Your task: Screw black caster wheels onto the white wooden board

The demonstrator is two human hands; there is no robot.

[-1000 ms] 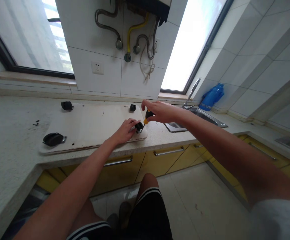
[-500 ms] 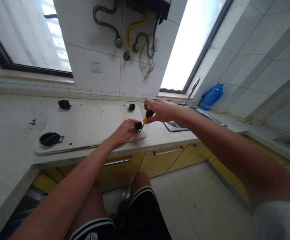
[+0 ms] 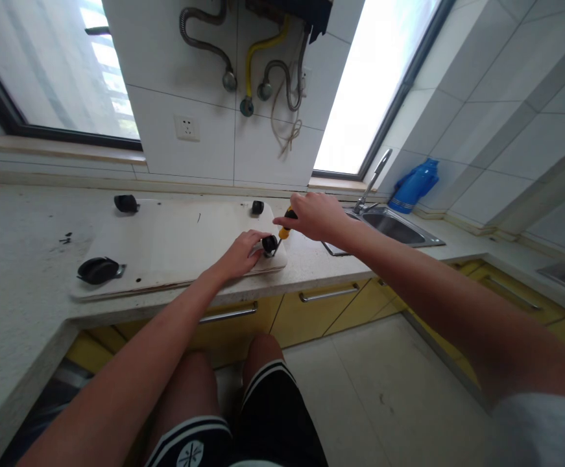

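right grip (image 3: pixel 317 216) is holding a screwdriver (image 3: pixel 285 232) in curled fingers
its shaft is slanting down-left toward the black caster (image 3: pixel 269 244) on the white board (image 3: pixel 175 240), near-right corner; the nearer left grip (image 3: pixel 240 255) is pinching it

1. I see a white socket (image 3: pixel 187 128) on the tiled wall, left of a yellow hose (image 3: pixel 250 68).
2. On the right, I make out a steel sink (image 3: pixel 394 226) with its faucet (image 3: pixel 377 172) behind it.
3. Near the sink, I spot a blue object (image 3: pixel 413 187) leaning against the wall.
4. Below, I have yellow drawers (image 3: pixel 306 318) with metal handles (image 3: pixel 329 294).
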